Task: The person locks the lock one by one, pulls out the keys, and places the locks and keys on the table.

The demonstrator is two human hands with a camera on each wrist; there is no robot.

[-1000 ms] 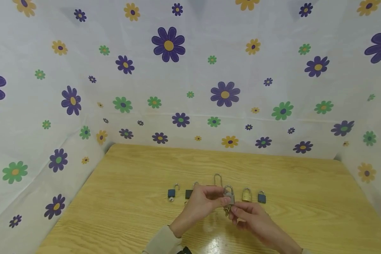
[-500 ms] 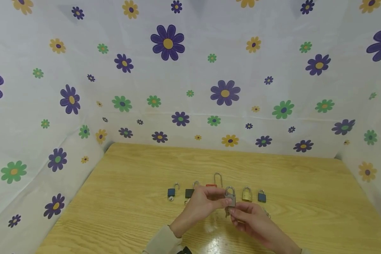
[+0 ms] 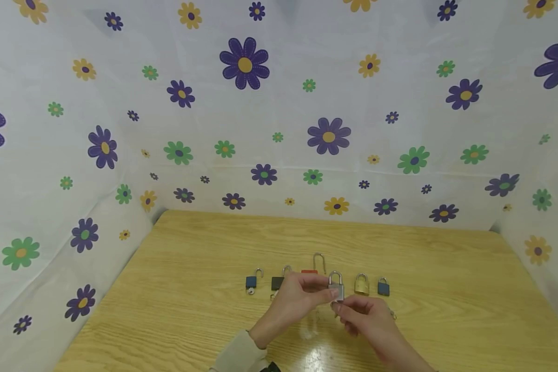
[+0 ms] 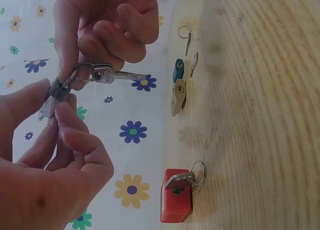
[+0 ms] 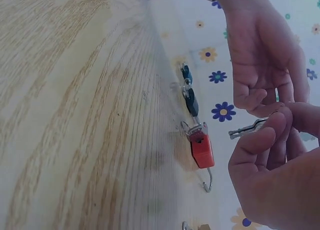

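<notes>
In the head view my left hand [image 3: 297,297] holds a small silver-grey padlock [image 3: 336,291] upright, its shackle on top, by the sides of its body. My right hand [image 3: 367,318] is just below and to the right, fingertips at the padlock's underside. The left wrist view shows that right hand pinching a key [image 4: 69,81] at the keyway. A ring on this key carries more keys [image 4: 107,75], which hang free. In the right wrist view, fingers hide most of the padlock and a key shaft [image 5: 245,131] sticks out.
On the wooden table [image 3: 190,310] behind my hands stand a blue padlock [image 3: 251,282] and a black one [image 3: 277,283], shackles raised. A red padlock [image 4: 172,210] has keys in it. To the right are a brass padlock [image 3: 361,285], another blue padlock [image 3: 383,288] and loose keys [image 3: 392,313].
My right fingers have moved up and slightly left against the padlock's underside, now covering most of the keys that dangled there. My left hand keeps its hold, with the padlock turned slightly.
</notes>
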